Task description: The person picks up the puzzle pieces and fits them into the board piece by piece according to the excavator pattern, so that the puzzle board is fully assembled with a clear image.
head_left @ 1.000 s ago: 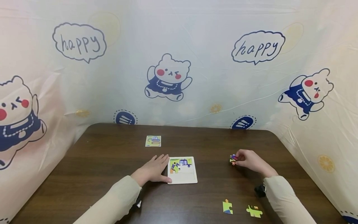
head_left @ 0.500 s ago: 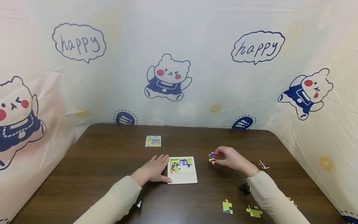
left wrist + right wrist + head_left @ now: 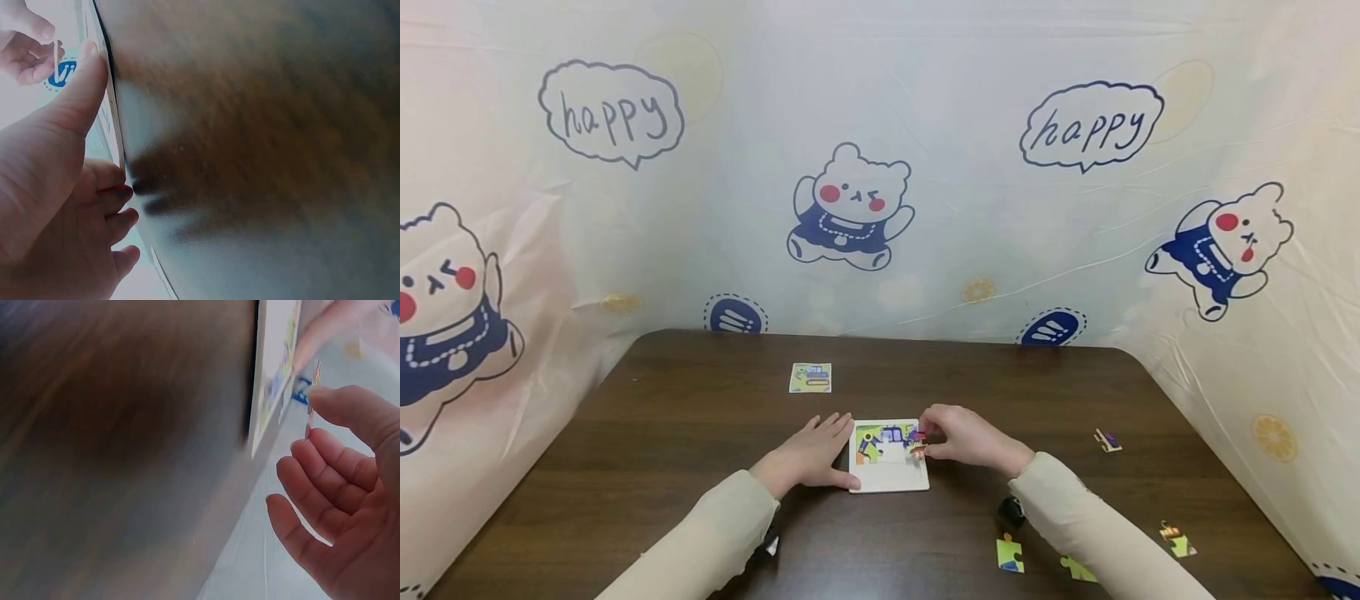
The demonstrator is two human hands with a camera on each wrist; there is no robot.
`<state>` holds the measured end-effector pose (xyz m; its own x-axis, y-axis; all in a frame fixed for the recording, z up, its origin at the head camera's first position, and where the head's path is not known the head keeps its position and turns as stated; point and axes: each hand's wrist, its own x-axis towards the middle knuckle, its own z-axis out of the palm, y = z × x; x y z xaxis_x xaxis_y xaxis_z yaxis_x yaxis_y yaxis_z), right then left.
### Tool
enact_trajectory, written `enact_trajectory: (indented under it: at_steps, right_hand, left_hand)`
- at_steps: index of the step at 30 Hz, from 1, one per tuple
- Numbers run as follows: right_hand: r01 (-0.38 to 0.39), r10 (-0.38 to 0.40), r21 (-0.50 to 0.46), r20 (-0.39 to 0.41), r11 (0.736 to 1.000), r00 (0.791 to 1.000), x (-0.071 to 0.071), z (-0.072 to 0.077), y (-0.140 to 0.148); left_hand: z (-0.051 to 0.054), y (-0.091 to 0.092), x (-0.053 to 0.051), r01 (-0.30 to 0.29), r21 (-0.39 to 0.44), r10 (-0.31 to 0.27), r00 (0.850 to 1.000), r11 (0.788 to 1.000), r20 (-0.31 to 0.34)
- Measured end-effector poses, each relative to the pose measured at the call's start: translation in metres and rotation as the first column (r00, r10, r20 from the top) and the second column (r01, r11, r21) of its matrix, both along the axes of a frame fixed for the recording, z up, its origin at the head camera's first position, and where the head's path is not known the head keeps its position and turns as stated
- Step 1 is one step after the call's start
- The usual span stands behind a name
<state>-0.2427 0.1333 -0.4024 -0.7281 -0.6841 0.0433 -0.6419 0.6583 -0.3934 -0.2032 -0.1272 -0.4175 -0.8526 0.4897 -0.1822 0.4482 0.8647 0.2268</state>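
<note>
Dark table (image 3: 700, 400) fills lower frame; right hand (image 3: 972, 437) pinches a piece (image 3: 917, 447) at the right edge of the tray (image 3: 889, 480), lower centre, straight-fingered left hand (image 3: 809, 454) touching its left edge; step judged fitting, next probably needing careful alignment.

On the brown wood-grain bench (image 3: 685, 425), a green-printed square card (image 3: 810, 378) lies behind and left of the white square tray (image 3: 889, 478).
</note>
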Motion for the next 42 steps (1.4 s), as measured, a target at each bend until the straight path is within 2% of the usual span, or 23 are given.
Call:
enact_trajectory:
  at_steps: [11, 19, 28, 42]
  right_hand:
    - [-0.053, 0.053, 0.030, -0.005, 0.998, 0.999, 0.003, -0.012, -0.030]
    - [-0.028, 0.030, 0.073, -0.016, 0.997, 0.999, 0.001, -0.016, -0.041]
    - [-0.007, 0.008, 0.086, -0.011, 0.996, 1.000, 0.001, -0.015, -0.046]
    - [-0.080, 0.082, 0.048, -0.038, 0.996, 0.996, 0.002, -0.014, -0.045]
  left_hand:
    - [0.000, 0.000, 0.000, 0.006, 0.000, -0.006, 1.000, 1.000, -0.004]
    - [0.001, 0.000, 0.000, 0.013, 0.013, -0.013, 1.000, 1.000, -0.006]
    - [0.000, 0.000, 0.000, 0.004, 0.014, -0.004, 1.000, 1.000, -0.001]
    - [0.002, 0.000, 0.000, -0.004, 0.013, 0.004, 1.000, 1.000, 0.007]
